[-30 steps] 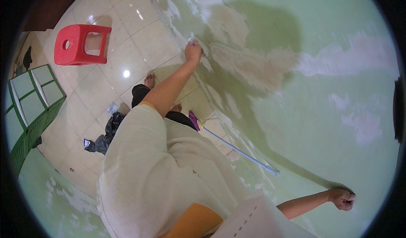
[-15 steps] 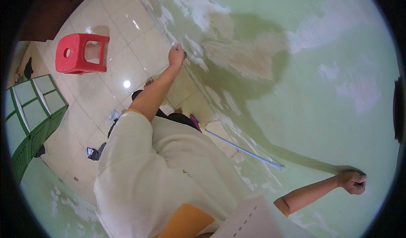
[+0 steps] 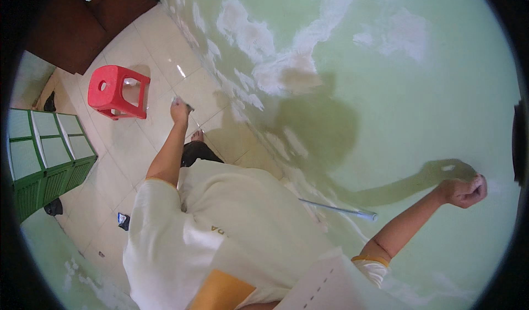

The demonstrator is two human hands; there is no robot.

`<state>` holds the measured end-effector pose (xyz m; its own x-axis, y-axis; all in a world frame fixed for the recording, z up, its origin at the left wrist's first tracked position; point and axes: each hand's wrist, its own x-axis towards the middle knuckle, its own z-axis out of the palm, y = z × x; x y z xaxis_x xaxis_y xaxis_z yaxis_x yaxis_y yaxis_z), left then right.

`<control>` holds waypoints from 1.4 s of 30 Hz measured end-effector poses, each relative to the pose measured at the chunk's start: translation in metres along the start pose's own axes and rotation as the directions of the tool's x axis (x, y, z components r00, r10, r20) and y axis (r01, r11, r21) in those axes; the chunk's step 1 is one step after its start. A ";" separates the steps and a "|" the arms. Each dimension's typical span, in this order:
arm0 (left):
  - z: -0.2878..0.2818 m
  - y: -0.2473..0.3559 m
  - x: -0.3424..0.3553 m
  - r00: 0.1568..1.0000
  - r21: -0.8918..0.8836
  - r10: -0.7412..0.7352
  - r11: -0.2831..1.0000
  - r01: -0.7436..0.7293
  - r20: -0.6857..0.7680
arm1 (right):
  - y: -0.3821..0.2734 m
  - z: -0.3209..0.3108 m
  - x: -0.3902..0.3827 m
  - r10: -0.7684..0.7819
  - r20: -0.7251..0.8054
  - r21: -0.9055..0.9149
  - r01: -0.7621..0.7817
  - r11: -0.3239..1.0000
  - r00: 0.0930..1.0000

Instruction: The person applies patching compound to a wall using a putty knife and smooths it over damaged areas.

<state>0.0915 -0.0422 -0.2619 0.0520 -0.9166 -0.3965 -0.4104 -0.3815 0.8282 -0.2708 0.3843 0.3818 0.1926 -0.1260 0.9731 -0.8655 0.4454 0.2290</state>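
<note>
My left hand (image 3: 179, 111) is closed above the tiled floor, away from the wall, with the red plastic stool to its left. A small flat piece, dark at one edge and whitish on top, shows at its fingers; its kind is unclear. My right hand (image 3: 466, 192) is closed in a fist close to the pale green wall (image 3: 397, 139), casting a shadow on it. Whatever its fingers may hold is hidden. Rough whitish patches (image 3: 245, 31) mark the wall's surface.
The red stool (image 3: 113, 92) stands on the tiles. A blue pole (image 3: 341, 208) leans by the wall near my right arm. A green-and-white slatted cabinet (image 3: 55, 150) is at the left, dark brown furniture (image 3: 71, 29) at the upper left. A small dark packet (image 3: 124, 220) lies on the floor.
My left hand has moved left, away from the wall and out over the floor. My right hand has shifted slightly up along the wall. The view has turned, and the purple broom head is now hidden.
</note>
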 end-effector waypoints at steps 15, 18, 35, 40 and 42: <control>-0.200 -0.158 -0.042 0.933 0.430 0.254 0.894 -0.126 -0.256 | -0.172 -0.194 -0.565 0.251 0.773 -0.601 -0.546 0.584 -0.583; -0.191 -0.128 -0.099 0.978 0.405 0.057 0.914 0.029 -0.198 | -0.165 -0.344 -0.624 0.298 0.528 -0.783 -0.320 0.533 -0.795; -0.065 0.053 -0.128 0.903 0.255 0.298 0.889 -0.381 0.310 | -0.176 -0.226 -0.579 0.398 0.701 -0.664 -0.745 0.060 -0.592; 0.018 0.159 -0.191 0.731 0.062 0.502 0.804 -0.591 0.462 | -0.163 -0.219 -0.555 0.358 0.801 -0.598 -0.651 0.468 -0.479; 0.033 0.185 -0.206 0.720 -0.038 0.496 0.835 -0.550 0.486 | -0.171 -0.201 -0.525 0.355 0.845 -0.535 -0.610 0.585 -0.401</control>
<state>-0.0251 0.0800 -0.0398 -0.6084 -0.7908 -0.0669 -0.3367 0.1808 0.9241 -0.1312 0.5529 -0.1634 -0.7748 -0.5400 -0.3288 -0.3761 0.8117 -0.4469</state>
